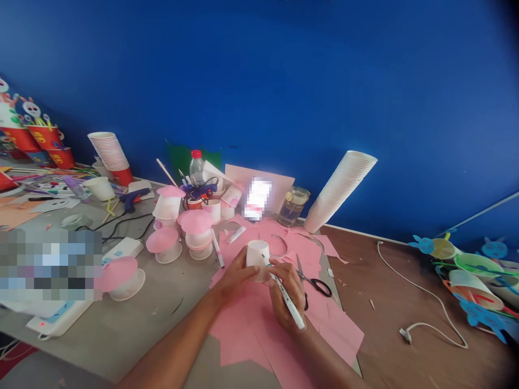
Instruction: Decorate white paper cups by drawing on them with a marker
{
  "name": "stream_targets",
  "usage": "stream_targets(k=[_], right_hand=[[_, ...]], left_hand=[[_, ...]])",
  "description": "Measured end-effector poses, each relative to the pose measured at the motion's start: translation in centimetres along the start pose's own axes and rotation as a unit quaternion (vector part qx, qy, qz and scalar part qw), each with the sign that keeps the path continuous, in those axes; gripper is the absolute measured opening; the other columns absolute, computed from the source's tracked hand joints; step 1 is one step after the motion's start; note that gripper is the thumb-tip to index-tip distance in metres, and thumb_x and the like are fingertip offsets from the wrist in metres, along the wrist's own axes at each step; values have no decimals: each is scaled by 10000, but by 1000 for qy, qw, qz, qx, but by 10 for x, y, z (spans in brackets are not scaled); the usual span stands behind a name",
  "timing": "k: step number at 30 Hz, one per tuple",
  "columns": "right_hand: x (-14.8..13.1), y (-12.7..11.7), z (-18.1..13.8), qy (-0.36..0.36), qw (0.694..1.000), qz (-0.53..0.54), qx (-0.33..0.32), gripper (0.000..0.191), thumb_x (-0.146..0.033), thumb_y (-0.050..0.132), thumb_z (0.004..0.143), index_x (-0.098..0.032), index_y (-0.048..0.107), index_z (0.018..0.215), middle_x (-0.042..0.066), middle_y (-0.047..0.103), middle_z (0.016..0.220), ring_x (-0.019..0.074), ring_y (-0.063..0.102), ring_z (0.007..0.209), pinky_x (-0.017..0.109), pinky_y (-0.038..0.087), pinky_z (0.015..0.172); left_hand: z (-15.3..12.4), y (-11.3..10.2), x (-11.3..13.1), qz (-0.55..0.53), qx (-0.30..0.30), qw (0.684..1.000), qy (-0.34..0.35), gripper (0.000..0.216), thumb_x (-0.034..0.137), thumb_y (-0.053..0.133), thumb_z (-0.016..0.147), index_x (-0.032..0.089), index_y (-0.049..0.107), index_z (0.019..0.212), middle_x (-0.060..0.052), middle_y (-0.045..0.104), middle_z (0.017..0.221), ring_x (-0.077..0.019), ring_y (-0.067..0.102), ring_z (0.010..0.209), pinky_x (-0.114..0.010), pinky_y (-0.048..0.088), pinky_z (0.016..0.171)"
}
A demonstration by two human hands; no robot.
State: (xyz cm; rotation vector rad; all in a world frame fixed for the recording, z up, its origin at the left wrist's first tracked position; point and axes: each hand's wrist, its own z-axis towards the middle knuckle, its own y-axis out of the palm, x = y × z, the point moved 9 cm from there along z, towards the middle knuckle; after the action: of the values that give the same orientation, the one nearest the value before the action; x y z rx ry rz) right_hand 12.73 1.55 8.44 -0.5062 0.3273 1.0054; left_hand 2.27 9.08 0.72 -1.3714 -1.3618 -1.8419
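Observation:
My left hand (235, 278) grips a white paper cup (256, 254) turned upside down, its thumb on the near side. In my right hand (287, 294) is a white marker (291, 307), its tip at the right side of the cup. Whether the tip touches the cup I cannot tell. Beneath both hands lie pink paper sheets (239, 332). Scissors (316, 283) with black handles rest just right of my right hand. To the left stand several white cups topped with pink paper discs (194, 221). Another marker (218, 247) lies between them and the held cup.
A leaning stack of white paper cups (340, 189) and a glass jar (294, 205) stand at the back. Behind the cup is a lit phone (258, 199). A blue glue gun (135, 199), a power strip (68, 310) and black cords lie left. A white cable (421, 286) crosses the brown surface.

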Motion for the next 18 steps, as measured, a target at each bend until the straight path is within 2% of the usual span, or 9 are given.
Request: stream_targets(k=[3, 7, 18], right_hand=[[7, -2, -2, 28, 1000, 6, 6, 247, -102, 495, 884, -213, 605, 1074, 72, 628, 893, 226, 649, 903, 382, 558, 714], [13, -4, -5, 45, 999, 9, 10, 235, -101, 499, 888, -208, 611, 1064, 61, 607, 876, 188, 615, 791, 338, 529, 649], [7, -1, -2, 20, 999, 25, 2, 286, -94, 506, 876, -222, 606, 1111, 73, 630, 925, 231, 650, 962, 407, 561, 780]], left_hand=[[0, 0, -2, -9, -3, 1000, -2, 442, 262, 685, 766, 199, 589, 1193, -60, 621, 1002, -217, 548, 921, -325, 434, 806], [1, -2, -5, -15, 0, 1000, -5, 481, 274, 700, 756, 200, 580, 1215, -69, 641, 995, -225, 563, 915, -340, 434, 812], [1, -2, -6, -31, -1, 999, -5, 458, 248, 694, 757, 204, 585, 1200, -52, 626, 1002, -208, 554, 912, -315, 436, 788]])
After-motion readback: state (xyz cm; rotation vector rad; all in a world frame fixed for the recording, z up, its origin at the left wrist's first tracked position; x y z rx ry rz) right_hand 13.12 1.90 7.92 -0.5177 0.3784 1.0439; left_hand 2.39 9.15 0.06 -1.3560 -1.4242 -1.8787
